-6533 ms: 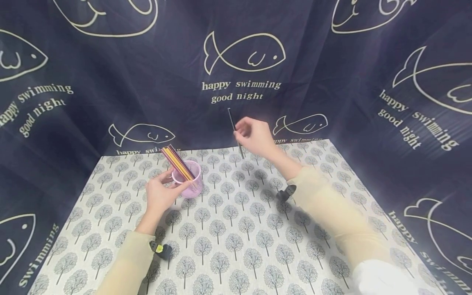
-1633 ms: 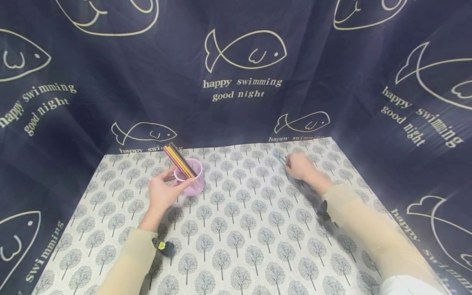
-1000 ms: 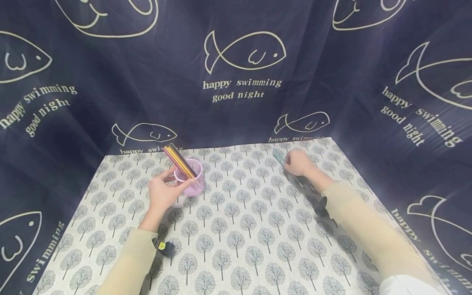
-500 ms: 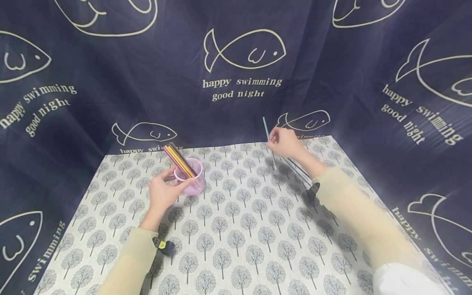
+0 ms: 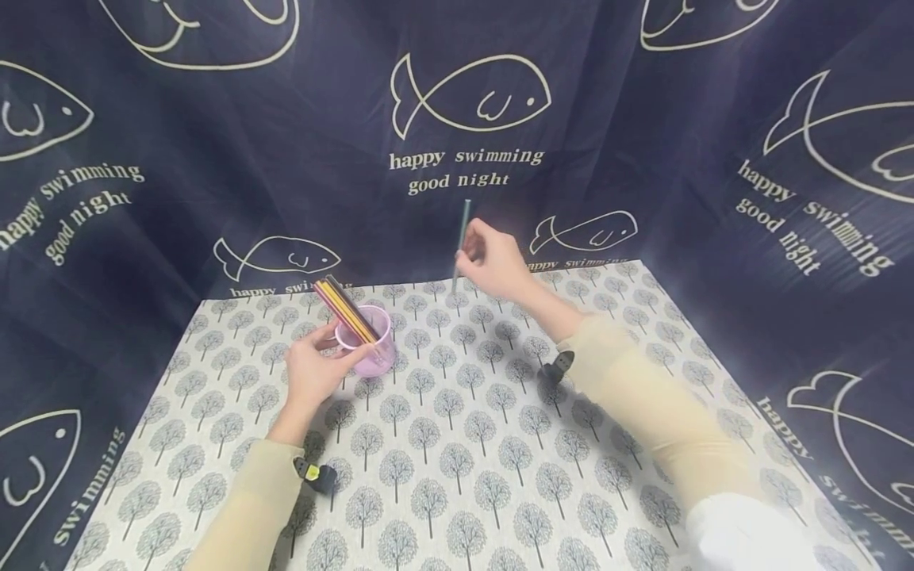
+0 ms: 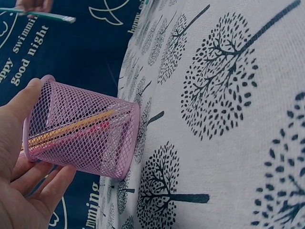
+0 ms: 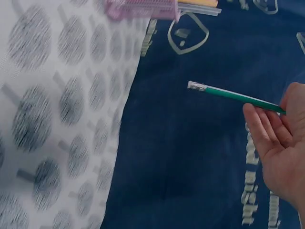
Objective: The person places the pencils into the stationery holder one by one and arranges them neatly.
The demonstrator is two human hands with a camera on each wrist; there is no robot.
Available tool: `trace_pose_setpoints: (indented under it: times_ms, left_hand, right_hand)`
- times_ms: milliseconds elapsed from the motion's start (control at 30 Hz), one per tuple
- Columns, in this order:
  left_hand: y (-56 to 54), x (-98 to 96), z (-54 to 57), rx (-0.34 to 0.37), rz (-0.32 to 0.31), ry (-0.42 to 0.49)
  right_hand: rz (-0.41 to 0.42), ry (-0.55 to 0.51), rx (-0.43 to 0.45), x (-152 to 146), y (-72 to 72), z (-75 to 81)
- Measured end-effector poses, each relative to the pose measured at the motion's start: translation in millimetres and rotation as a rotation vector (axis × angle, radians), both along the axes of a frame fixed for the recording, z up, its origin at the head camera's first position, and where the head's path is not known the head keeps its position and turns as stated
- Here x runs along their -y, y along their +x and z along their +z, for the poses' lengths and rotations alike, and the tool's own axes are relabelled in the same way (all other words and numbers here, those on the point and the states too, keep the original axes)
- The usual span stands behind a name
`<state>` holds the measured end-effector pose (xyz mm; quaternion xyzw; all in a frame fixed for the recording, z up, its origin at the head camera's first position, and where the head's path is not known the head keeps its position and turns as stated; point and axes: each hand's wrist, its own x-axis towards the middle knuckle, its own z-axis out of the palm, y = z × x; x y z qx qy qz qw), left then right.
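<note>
A pink mesh cup [image 5: 370, 347] [image 6: 81, 131] [image 7: 142, 8] stands on the tree-print tablecloth [image 5: 457, 444] with several coloured pencils [image 5: 343, 311] leaning in it. My left hand [image 5: 314, 373] [image 6: 19, 191] grips the cup's side. My right hand [image 5: 494, 262] [image 7: 281, 148] is raised above the table's far edge and pinches a green pencil [image 5: 461, 242] [image 7: 233, 95] that stands nearly upright; the same green pencil [image 6: 40, 14] shows at the top of the left wrist view.
Dark blue fabric with white fish and lettering [image 5: 471, 159] walls in the table at the back and both sides. Small black wrist cameras sit on both sleeves [image 5: 314, 478] [image 5: 557, 366].
My right hand picked the green pencil up from the table's right side and carried it up and leftward. The left hand and cup stayed put.
</note>
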<state>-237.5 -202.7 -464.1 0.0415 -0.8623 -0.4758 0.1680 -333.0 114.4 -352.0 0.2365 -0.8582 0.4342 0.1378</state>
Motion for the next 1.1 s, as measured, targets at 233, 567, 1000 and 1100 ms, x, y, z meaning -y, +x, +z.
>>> trace_pose_setpoints:
  times_ms: [233, 567, 1000, 1100]
  left_hand:
    - [0.7, 0.3, -0.1, -0.017, 0.008, -0.001]
    - [-0.4, 0.9, -2.7, -0.065, 0.012, -0.026]
    - [-0.9, 1.4, -3.6, -0.106, 0.010, -0.022]
    - [-1.4, 1.0, -4.2, -0.106, 0.008, -0.029]
  right_hand:
    - [0.147, -0.089, -0.030, 38, 6.3, 6.4]
    - [0.255, -0.099, -0.048, 77, 17.5, 4.9]
    - [0.318, 0.058, 0.032, 109, 17.4, -15.2]
    - [0.321, 0.152, 0.052, 113, 14.7, -22.0]
